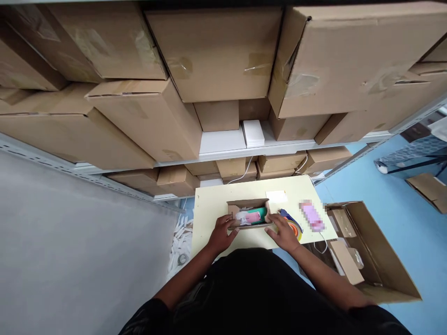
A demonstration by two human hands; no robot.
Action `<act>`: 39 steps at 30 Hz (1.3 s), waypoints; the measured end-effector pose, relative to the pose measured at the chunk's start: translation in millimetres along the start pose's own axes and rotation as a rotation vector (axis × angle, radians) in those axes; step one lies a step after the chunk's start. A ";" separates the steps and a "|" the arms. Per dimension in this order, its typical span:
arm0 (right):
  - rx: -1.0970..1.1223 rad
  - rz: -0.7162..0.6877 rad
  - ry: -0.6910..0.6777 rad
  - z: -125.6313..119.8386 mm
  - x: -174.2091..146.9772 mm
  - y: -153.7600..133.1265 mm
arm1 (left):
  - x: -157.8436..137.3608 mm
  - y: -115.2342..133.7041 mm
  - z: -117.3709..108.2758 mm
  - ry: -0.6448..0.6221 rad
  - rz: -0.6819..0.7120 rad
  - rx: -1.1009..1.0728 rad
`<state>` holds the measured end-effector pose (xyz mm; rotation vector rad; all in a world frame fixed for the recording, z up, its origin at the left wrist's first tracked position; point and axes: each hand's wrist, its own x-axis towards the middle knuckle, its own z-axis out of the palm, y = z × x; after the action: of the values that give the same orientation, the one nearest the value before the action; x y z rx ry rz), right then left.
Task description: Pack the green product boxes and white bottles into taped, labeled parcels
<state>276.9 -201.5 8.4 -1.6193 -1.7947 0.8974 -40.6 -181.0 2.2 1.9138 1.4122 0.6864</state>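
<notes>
A small open cardboard box (pixel 248 203) sits on the pale yellow table (pixel 209 204) in front of me. Inside lies a packet (pixel 252 217) with pink, white and green parts; its kind is unclear. My left hand (pixel 222 236) grips the box's left end, fingers over the edge and thumb along the near side. At the opposite end my right hand (pixel 283 233) holds the box, fingers at the right flap and thumb toward the near side. Just beyond the right hand lies a blue tape dispenser (pixel 284 214) with a roll of tape (pixel 294 228), partly covered by that hand.
A blurred-out pink phone-like item (pixel 312 217) with a white cable lies right on the table, near a white card (pixel 275 196). A large open carton (pixel 380 251) stands right on the floor. Shelves (pixel 223 142) of cartons rise behind; white scraps (pixel 180 242) lie left.
</notes>
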 end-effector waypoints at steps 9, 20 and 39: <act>-0.043 -0.085 -0.040 7.2 36.3 19.4 | 31.4 12.5 -19.4 0.086 -0.175 0.022; -0.034 0.103 0.187 36.1 26.7 25.1 | 31.7 24.3 9.5 -0.004 0.071 0.271; 0.079 0.281 0.034 -4.5 -17.8 14.9 | 49.7 22.1 41.7 -0.037 0.209 0.390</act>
<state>291.7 -217.9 0.1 -1.8527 -1.5124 1.0429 17.7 -146.0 -6.5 2.3898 1.4136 0.4906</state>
